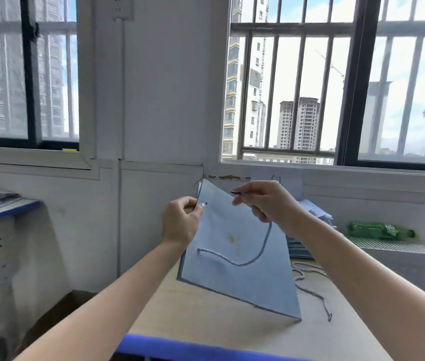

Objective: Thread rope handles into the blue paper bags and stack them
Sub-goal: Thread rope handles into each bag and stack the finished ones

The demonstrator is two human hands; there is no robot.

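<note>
A flat light-blue paper bag (242, 282) is held up, tilted, over the wooden desk (206, 316), its lower corner near the desk top. My left hand (180, 222) pinches the bag's upper left edge beside a small hole. My right hand (263, 204) pinches the upper edge further right and holds one end of a pale twisted rope handle (234, 261), which hangs in a loop across the bag's face. A second loose rope (312, 290) lies on the desk to the right.
A stack of blue bags (307, 230) lies behind my right forearm by the wall. A green plastic bottle (377, 230) lies on a white grille at right. Another table (3, 212) with papers stands at left. A cardboard box (57, 316) sits on the floor.
</note>
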